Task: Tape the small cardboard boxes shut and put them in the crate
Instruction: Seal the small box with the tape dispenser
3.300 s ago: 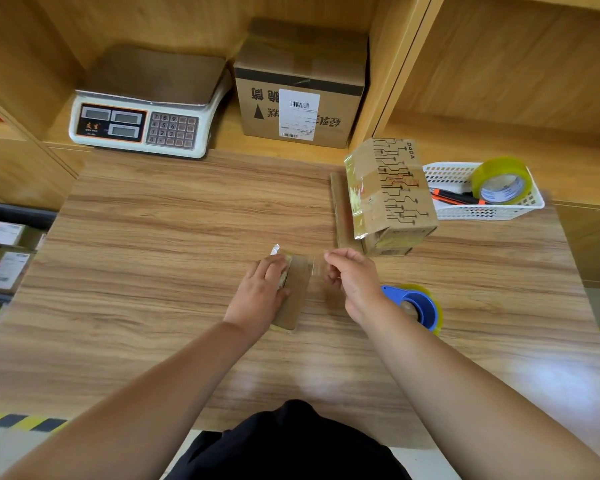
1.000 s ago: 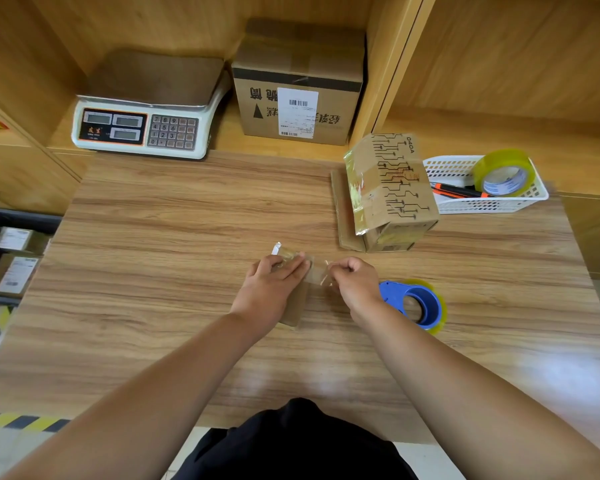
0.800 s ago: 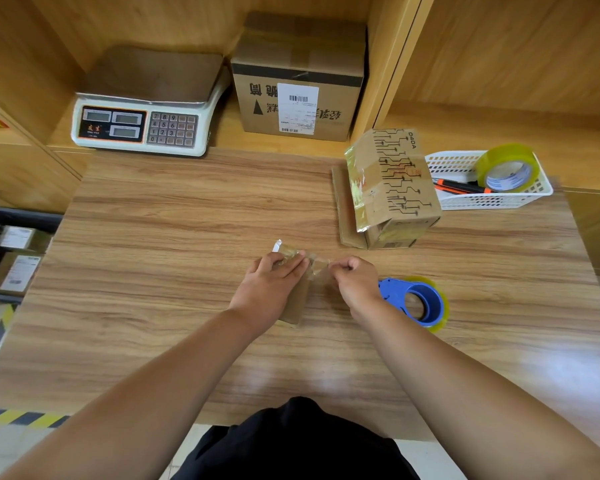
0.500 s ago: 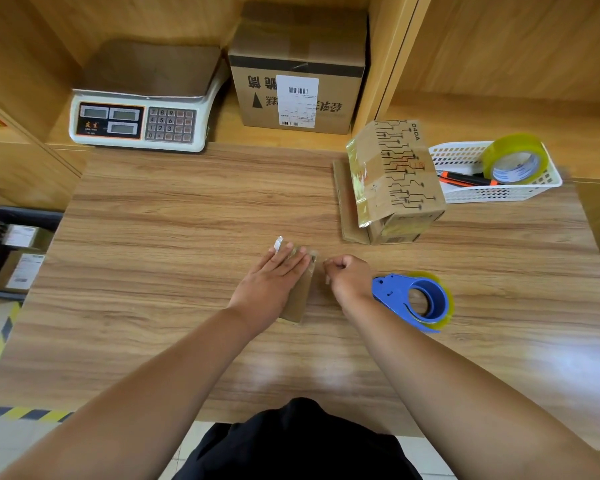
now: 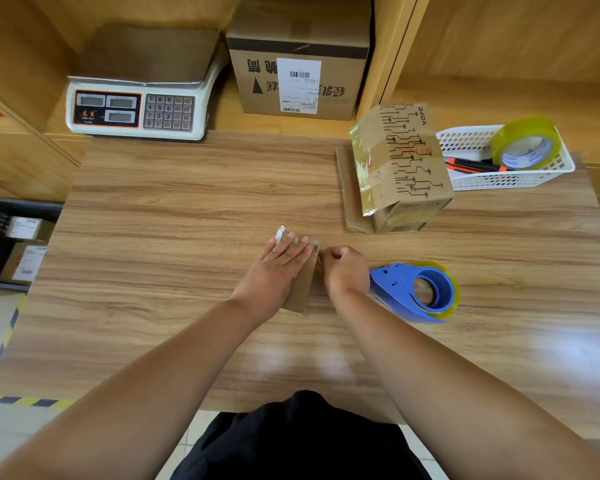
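Head cam: bright, even, warm indoor light; wide-angle bowing at the edges.
I read soft light from above. A pale sheen washes out the grain of the wood-grain table top [image 5: 568, 348] at its near right, with a fainter patch near centre. Shadows are short and soft under the brown printed cardboard box [image 5: 406, 161] and the white digital scale [image 5: 136, 109]. The black plastic crate [image 5: 0, 237] at far left sits dim. Focus is crisp on the left hand [image 5: 278, 271]; the forearms soften toward the bottom edge. The wooden shelf upright [image 5: 381, 46] leans, and the table edges splay.
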A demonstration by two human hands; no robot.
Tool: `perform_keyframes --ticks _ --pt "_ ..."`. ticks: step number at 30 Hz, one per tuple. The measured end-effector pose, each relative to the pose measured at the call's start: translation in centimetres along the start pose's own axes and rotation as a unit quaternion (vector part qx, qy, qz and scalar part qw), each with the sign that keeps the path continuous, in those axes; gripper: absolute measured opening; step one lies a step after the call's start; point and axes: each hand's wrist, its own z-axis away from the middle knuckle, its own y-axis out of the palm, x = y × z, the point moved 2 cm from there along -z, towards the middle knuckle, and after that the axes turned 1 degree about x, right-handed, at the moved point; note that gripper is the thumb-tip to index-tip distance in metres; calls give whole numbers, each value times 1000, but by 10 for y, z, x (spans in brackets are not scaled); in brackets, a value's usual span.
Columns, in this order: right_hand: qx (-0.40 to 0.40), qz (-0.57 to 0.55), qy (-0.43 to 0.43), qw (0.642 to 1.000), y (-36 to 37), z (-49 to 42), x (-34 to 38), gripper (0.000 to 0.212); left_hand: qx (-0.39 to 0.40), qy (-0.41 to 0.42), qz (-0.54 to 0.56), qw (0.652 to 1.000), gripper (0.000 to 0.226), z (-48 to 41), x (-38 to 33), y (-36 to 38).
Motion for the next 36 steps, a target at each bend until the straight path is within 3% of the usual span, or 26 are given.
perform_keyframes --ticks 3,6,10,12,15,21,28,36 --pt "-9 4 15 1000 -5 1 -3 46 -4 -12 -20 1000 72 0 0 0" --pt "-12 -39 -57 998 -3 6 -6 44 1 -41 8 999 66 1 -3 0" --pt "104 -169 -129 972 5 27 3 44 -21 -84 57 995 66 3 -7 -1" --pt "175 -227 -100 953 12 33 10 48 -26 -98 65 993 63 3 -9 -3" --pt "221 -284 -8 933 24 31 14 55 -26 -110 78 991 61 2 -11 -6" --pt "234 -243 34 941 26 25 11 64 8 -124 74 990 52 1 -12 -5" --pt "272 -179 -19 945 17 29 16 58 72 -136 -84 985 60 2 -20 -8" --pt "294 -112 -93 945 7 37 3 55 122 -111 -163 973 69 -2 -15 -21"
